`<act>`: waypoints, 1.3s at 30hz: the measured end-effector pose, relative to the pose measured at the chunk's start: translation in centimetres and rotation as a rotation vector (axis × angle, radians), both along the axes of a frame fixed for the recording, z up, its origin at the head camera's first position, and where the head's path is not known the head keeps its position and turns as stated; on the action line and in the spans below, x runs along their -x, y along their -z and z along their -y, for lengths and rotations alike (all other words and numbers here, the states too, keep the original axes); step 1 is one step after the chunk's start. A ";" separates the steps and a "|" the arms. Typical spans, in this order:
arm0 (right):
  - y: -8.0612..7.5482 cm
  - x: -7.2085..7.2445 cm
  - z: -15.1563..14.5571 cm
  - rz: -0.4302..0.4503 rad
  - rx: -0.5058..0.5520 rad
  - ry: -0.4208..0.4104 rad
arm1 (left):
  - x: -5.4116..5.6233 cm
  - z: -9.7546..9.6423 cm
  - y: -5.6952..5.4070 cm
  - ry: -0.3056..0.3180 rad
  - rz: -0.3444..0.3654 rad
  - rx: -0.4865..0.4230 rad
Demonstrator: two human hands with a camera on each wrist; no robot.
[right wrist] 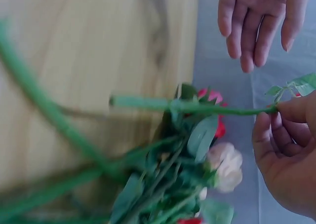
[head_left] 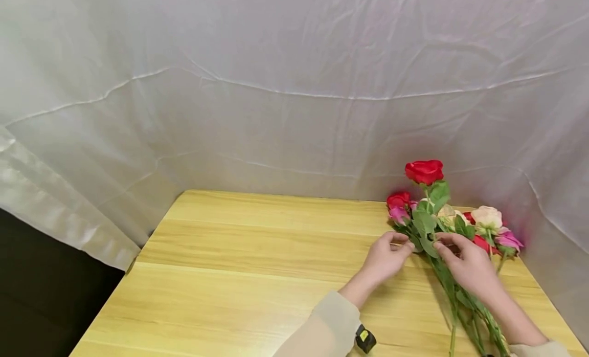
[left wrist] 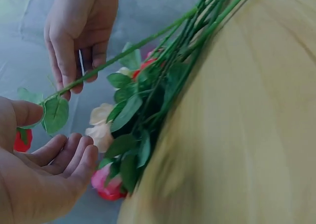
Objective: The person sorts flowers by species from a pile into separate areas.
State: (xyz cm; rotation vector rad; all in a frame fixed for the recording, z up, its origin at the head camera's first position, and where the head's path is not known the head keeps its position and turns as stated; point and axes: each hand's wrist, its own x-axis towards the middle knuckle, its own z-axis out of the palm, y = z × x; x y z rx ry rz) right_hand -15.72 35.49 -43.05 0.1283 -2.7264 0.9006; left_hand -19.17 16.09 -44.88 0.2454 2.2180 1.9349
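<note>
Device (head_left: 367,342), black, beside left sleeve (head_left: 329,318), yellow mark too small to read. Stems (left wrist: 212,28) on table (head_left: 253,254), lower ends cut off by frame edge. Right hand (head_left: 474,265) pinching red rose (head_left: 424,172) by its stem, above table's far right corner. Left hand (head_left: 384,254) near its leaf, fingers nearly straight, close together; contact hard to tell. Behind, partly hidden by leaves, mixed flowers (head_left: 489,219). Farthest, creased grey cloth (head_left: 276,132).

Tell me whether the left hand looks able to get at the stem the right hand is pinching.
Probably yes: the left hand appears to hold nothing close beside the stem, whose length below the right hand looks free, though leaves crowd it nearest the left hand.
</note>
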 end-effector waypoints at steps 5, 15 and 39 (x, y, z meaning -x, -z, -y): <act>-0.6 1.1 2.5 0.081 0.147 -0.042 | 0.3 2.1 -0.5 0.017 -0.012 -0.034; -0.9 3.2 7.6 0.179 0.414 -0.101 | 1.1 7.0 -0.1 0.085 -0.089 0.034; 1.1 4.8 13.9 0.158 0.484 -0.090 | 1.7 12.5 0.9 0.041 -0.096 0.022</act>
